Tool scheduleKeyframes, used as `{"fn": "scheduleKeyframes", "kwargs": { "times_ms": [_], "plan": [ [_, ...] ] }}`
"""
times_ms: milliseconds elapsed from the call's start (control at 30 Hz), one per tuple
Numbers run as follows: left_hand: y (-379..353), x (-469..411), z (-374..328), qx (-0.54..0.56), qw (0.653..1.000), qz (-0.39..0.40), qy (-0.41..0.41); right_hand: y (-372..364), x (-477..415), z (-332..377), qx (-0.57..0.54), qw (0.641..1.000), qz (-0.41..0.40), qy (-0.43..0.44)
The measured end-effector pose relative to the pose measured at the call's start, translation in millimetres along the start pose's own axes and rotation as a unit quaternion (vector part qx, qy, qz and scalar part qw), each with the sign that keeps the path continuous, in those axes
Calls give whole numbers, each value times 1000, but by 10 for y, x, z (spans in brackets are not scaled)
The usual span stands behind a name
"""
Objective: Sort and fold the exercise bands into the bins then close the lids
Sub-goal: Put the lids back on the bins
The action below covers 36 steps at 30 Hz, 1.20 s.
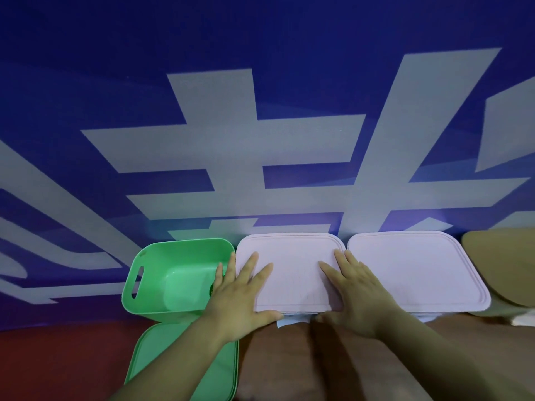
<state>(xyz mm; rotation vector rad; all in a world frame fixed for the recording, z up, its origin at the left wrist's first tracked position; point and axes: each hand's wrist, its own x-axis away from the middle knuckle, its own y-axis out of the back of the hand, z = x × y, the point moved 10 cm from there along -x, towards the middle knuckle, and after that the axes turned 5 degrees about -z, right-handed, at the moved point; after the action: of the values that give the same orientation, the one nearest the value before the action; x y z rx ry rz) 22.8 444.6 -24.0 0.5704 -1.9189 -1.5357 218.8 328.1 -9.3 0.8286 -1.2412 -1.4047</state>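
Pink lid (292, 276) under both hands.
Left hand (240, 296) and right hand (357, 296) press it, fingers straight; green bin (130, 287) stands uncovered beside it.

Both hands flat on the middle pink lid

Left hand (241, 296) and right hand (357, 293) press pink lid (292, 273); open green bin (176, 277) left; green lid (150, 351) in front of it; second pink lid (419, 270) right.

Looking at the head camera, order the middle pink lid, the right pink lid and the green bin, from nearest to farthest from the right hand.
1. Middle pink lid: the right hand lies flat on its right part.
2. Right pink lid: just beside the hand's outer edge; whether they touch cannot be told.
3. Green bin: far left, open, beyond the left hand.
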Motion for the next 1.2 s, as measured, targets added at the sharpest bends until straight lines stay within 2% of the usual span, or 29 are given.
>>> {"fn": "scheduleKeyframes", "kwargs": {
  "times_ms": [433,967,1067,1200],
  "plan": [
    [-7,-16,-67,-36,999,0,-12,-37,41,-66,-3,1000,-16,-3],
    [-11,-13,-43,-12,1000,18,-4,7,22,-11,1,999,34,-33],
    [163,134,-22,11,999,-36,9,119,72,95,-17,999,7,-34],
    [452,669,256,92,971,-215,44,370,281,522,-79,985,-154,23]
  ]
}}
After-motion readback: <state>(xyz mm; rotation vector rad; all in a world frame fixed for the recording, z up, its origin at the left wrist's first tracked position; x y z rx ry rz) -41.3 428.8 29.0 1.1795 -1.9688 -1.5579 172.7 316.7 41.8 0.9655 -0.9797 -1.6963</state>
